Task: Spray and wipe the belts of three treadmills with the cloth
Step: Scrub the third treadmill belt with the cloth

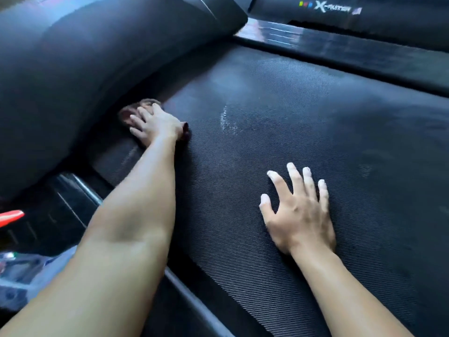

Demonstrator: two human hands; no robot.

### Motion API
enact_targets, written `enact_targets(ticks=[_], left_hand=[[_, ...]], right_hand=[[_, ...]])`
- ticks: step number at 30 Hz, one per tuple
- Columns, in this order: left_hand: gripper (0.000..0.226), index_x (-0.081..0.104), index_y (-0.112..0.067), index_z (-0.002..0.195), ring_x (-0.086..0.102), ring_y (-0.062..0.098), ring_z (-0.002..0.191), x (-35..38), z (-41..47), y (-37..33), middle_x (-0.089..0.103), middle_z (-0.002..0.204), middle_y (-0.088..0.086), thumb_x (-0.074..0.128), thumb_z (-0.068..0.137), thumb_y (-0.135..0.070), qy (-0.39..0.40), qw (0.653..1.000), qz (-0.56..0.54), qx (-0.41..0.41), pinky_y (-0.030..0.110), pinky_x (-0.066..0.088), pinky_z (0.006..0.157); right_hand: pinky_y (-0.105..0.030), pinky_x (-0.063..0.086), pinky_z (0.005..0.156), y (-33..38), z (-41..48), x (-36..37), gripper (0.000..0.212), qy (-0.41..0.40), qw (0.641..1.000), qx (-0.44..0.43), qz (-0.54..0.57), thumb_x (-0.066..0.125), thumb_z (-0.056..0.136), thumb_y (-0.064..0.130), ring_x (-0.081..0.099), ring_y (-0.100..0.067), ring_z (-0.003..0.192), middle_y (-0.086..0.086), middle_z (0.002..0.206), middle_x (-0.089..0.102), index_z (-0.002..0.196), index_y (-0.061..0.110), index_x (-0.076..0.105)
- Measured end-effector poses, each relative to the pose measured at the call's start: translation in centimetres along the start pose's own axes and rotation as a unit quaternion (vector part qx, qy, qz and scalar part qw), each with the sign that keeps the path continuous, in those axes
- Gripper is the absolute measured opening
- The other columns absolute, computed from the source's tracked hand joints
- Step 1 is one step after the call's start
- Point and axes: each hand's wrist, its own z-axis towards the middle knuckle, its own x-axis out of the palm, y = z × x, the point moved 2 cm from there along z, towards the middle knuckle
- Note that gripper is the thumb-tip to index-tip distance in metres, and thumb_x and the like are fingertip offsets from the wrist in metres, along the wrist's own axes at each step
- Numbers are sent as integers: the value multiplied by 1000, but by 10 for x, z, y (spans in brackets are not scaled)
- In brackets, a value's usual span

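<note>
Head view. The cloth (127,115), a dark reddish rag, lies at the far end of the belt (303,122), tucked against the hood (97,69) that overhangs that end. The left hand (155,125) presses it down, with fingers (143,113) extended flat over it rather than curled round it. The right hand (298,215) rests nearer on the belt, its fingers (295,177) open and spread, holding nothing. A pale wet streak (227,120) marks the belt's middle.

Handling, as judged: the cloth is light, soft and limp, so it bunches unless a flat palm covers most of it. The ribbed belt likely drags on damp fabric, and the belt itself may creep under a hard push. The best hold is from above, at the cloth's centre.
</note>
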Motion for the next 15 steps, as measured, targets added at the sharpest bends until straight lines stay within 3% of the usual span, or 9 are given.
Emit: enact_targets(ticks=[4,9,12,15], left_hand=[[74,29,-23,154,14,33,151,21,-35,-49,19,165,6,56,89,-44,41,975,5,217,49,12,123],[57,33,-31,153,14,30,152,39,-141,-49,21,165,3,46,98,-37,62,912,-4,406,46,14,123],[56,34,-35,153,15,27,152,33,-173,-5,22,165,0,41,97,-41,69,905,0,420,46,16,122],[61,36,-35,152,18,28,152,18,-155,32,23,165,0,33,91,-44,41,948,-2,315,44,18,121]], right_hand=[[-49,-1,123,0,2,0,60,1,1000,4,0,23,92,56,6,-27,152,-4,164,15,148,38,27],[-48,2,122,1,2,1,62,-6,1000,17,16,27,88,56,9,-26,151,-2,163,21,146,37,36],[-48,1,122,1,2,-1,64,-7,1000,22,19,27,87,56,9,-25,151,-1,163,21,146,36,37],[-47,0,122,0,1,-3,63,-5,1000,19,20,26,89,57,7,-24,152,-1,164,18,148,35,33]])
